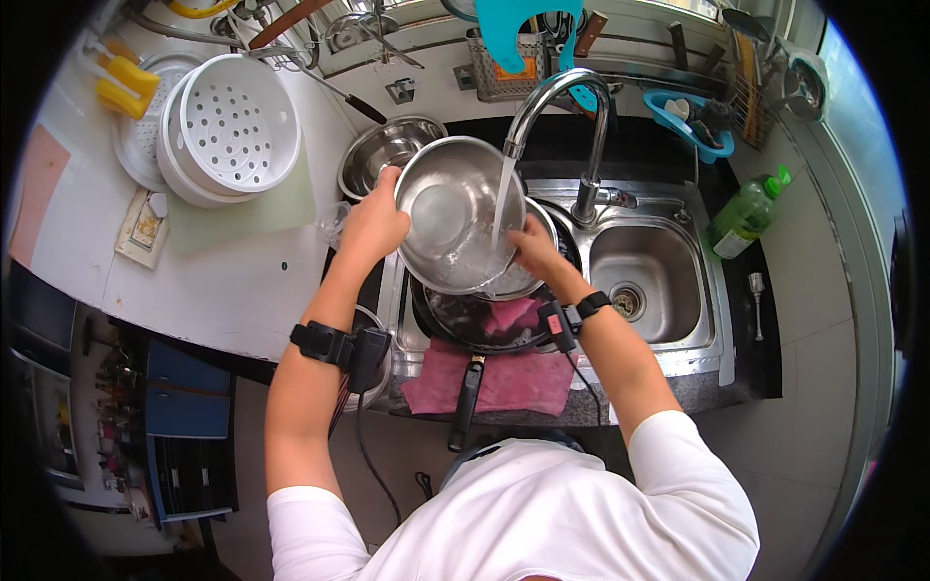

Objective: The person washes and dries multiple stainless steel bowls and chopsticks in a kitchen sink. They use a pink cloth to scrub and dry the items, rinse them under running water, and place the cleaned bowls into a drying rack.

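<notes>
My left hand grips the left rim of a stainless steel bowl. The bowl tilts over the sink, and a stream of water from the curved chrome faucet runs into it. Water pools at its lower side and spills near the front lip. At the right rim is my right hand, slightly blurred, with its fingers curled over the edge. Partly hidden beneath sits a second steel bowl, above a black frying pan in the left basin. Inside the pan lies a pink cloth.
Another pink cloth drapes over the sink's front edge under the pan handle. The right basin adjoins. A green detergent bottle stands right; a steel basin and white strainer sit left.
</notes>
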`<action>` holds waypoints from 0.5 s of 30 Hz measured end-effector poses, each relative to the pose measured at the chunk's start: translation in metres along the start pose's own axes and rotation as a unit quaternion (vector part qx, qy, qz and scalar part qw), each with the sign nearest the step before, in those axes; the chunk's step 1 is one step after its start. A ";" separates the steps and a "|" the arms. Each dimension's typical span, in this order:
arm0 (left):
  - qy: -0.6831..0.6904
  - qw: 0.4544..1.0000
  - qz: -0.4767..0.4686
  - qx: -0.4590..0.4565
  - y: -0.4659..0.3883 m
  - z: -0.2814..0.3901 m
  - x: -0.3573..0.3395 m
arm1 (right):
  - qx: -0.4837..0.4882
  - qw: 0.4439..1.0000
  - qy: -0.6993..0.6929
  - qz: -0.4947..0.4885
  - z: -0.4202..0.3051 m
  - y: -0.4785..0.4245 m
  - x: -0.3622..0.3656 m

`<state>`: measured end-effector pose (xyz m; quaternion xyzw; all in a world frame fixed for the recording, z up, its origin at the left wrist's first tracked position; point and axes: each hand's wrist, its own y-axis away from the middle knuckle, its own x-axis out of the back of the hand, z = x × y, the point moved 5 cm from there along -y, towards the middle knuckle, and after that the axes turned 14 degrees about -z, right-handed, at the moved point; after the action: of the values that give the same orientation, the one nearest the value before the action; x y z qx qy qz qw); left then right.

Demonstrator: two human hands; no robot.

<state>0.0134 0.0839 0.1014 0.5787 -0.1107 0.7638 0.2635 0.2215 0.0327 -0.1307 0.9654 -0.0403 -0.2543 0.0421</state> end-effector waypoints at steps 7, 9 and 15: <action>0.510 0.855 0.087 -0.032 -0.048 -0.090 -0.131 | 0.191 0.835 0.509 0.087 -0.129 0.043 -0.022; 0.555 0.831 0.044 0.014 -0.059 -0.075 -0.160 | 0.336 0.706 0.616 0.097 -0.163 0.059 -0.042; 0.670 0.730 -0.119 0.065 -0.070 -0.026 -0.221 | 0.135 0.539 0.828 0.077 -0.203 0.059 -0.079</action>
<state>0.0715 0.0935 -0.1242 -0.0595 0.2145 0.9211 0.3195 0.2499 -0.0059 0.0897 0.7337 -0.0958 0.6705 -0.0546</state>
